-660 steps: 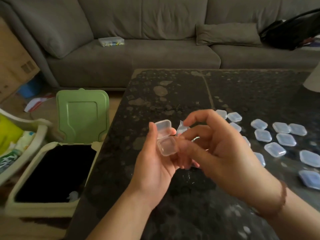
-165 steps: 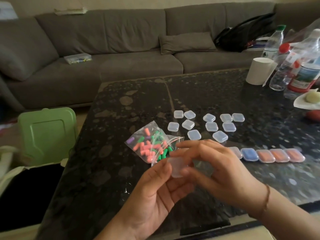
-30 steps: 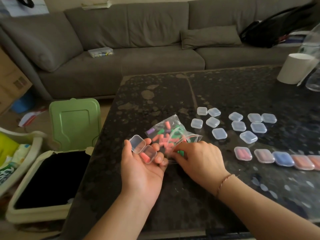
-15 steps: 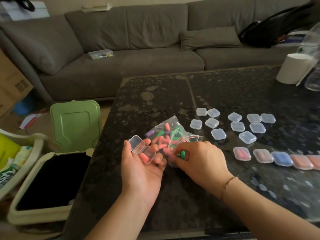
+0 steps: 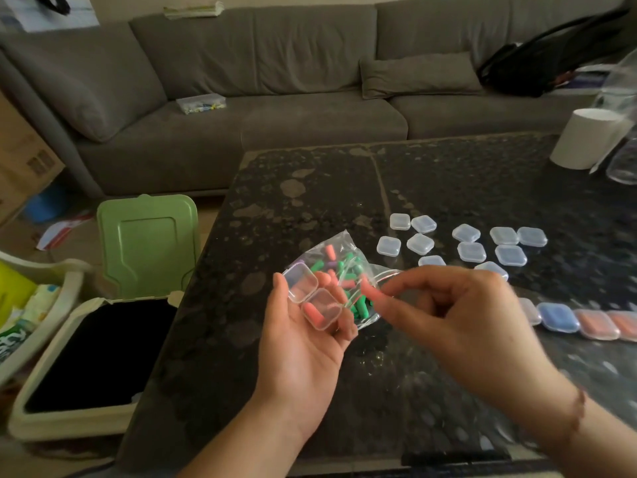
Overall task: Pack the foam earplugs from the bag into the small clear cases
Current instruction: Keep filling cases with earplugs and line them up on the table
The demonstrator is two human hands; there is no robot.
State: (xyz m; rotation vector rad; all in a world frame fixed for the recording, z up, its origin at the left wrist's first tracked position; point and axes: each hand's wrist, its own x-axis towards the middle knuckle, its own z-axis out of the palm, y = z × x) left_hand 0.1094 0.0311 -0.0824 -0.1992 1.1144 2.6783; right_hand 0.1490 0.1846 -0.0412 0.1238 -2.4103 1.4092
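Your left grip (image 5: 303, 336) cradles the open case (image 5: 312, 301) on curled fingers, lid swung back, so its tray faces up with one pink earplug (image 5: 313, 313) already lying in it. Your right grip (image 5: 458, 315) pinches a second pink earplug (image 5: 374, 295) just beside the case, lifted clear of the bag (image 5: 341, 274) on the tabletop (image 5: 310, 201). Empty cases (image 5: 470, 251) wait beyond; filled cases (image 5: 558, 317) line up on the right.

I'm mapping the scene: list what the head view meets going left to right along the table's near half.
Bin with green lid → left hand holding open case → earplug bag → right hand → filled cases.
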